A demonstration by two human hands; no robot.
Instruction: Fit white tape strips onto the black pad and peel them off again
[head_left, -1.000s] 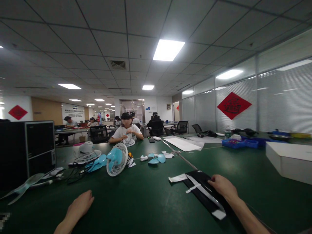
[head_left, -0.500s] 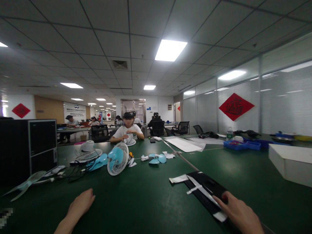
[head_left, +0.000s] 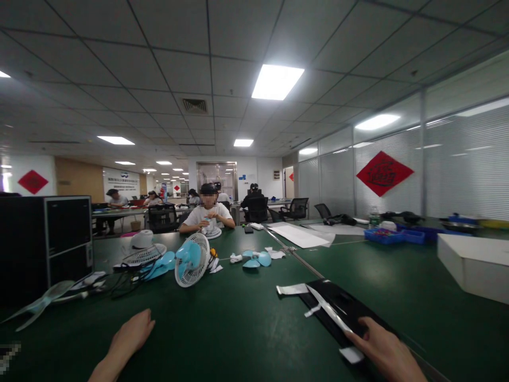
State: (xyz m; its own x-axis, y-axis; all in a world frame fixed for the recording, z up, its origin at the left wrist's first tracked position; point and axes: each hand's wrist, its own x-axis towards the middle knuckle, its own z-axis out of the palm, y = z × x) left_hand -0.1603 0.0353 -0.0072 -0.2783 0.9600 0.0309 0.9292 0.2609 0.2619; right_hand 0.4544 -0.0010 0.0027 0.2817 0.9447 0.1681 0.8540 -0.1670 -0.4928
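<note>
Foremost: one flat black sleeve (head_left: 348,305) on the green counter (head_left: 222,329), front right, bearing one long silver strip (head_left: 328,307). Also one tilted blue-and-white fan (head_left: 193,260), one three-bladed blue propeller (head_left: 256,259), one black computer tower (head_left: 24,244), one white box (head_left: 473,265). Red diamond signs (head_left: 385,173), four visible, the largest on glass; brush characters illegible. Right hand (head_left: 379,342) over the sleeve's near end, thumb and forefinger at the strip; grip pinching or merely touching, cannot tell. Left hand (head_left: 133,331) well apart, knuckles bent, fingertips hidden; grip spread or pressed together, cannot tell.
</note>
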